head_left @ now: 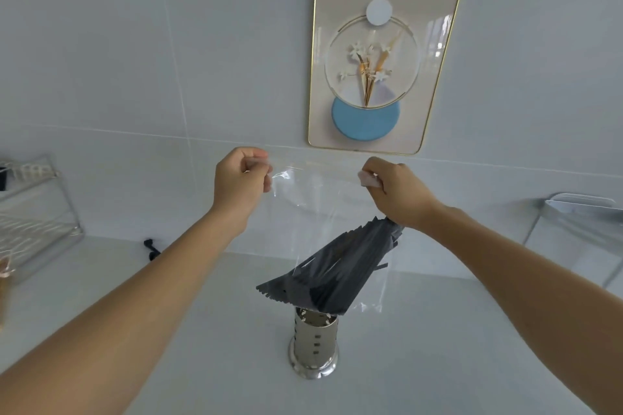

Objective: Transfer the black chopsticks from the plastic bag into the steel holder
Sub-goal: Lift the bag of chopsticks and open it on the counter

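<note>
The two forearms are reaching forward from the bottom corners, and between them, below both hands, the steel holder (314,344) is standing upright on the pale counter (202,330). The left hand (241,178) is pinching one top corner of the clear plastic bag (317,199), fingers curled tight on the film; the right hand (392,192) is pinching the other top corner the same way. The bag is hanging stretched between them, and the black chopsticks (337,271) are lying inside it as a slanted, fanned bundle, one end up under the right wrist, the other end sagging low, just over the holder's mouth. Whether the bag is touching the rim is hard to tell.

The film is looking thin, soft and slippery, so it is probably giving little control over what is inside. The sticks are likely stiff, light singly but weighty together, and they are lying crosswise, so they are apt to spill rather than drop in neatly. A firmer hold would probably be round the bundle's middle, through the plastic or directly.

Beyond the hands a framed picture (384,57) is hanging on the tiled wall; wire racks (37,212) are sitting far out to either side.
</note>
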